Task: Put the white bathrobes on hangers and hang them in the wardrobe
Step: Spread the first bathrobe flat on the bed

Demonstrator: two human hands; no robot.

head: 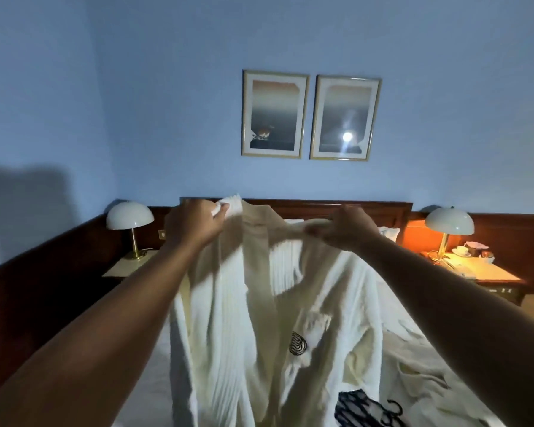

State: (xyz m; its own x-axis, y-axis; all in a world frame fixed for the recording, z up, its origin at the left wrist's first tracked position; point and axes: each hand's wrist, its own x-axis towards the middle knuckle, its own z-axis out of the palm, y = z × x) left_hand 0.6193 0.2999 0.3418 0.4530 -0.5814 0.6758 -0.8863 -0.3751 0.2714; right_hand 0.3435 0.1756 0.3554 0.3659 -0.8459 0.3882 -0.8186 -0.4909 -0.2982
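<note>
Head cam is all we get here. The robe (259, 318) is held up in the air over the bed (150, 359), front facing the camera and open down the middle, with its hem dropping out of shot at the near edge. The left hand (195, 223) has its fingers curled round a bunch of fabric at the robe's left shoulder. The right hand (346, 229) looks like it's pinching the collar (290, 231) band on the other side, though it's a bit motion-blurred so I wouldn't swear to the exact grip. My take on handling: this is thick ribbed terry, totally floppy, so it's got some weight and zero stiffness, and it sags between the hands. It's not slippery or fragile, so you can grab it hard. The shoulders and collar seem the best places to hold it, since that keeps the neck spread for a hanger to slide in. There's what looks like black hangers (393, 409) on the bed at the near right, and a crumpled pale cloth (423, 374) beside them, maybe another robe, can't tell. The wardrobe isn't in shot.
</note>
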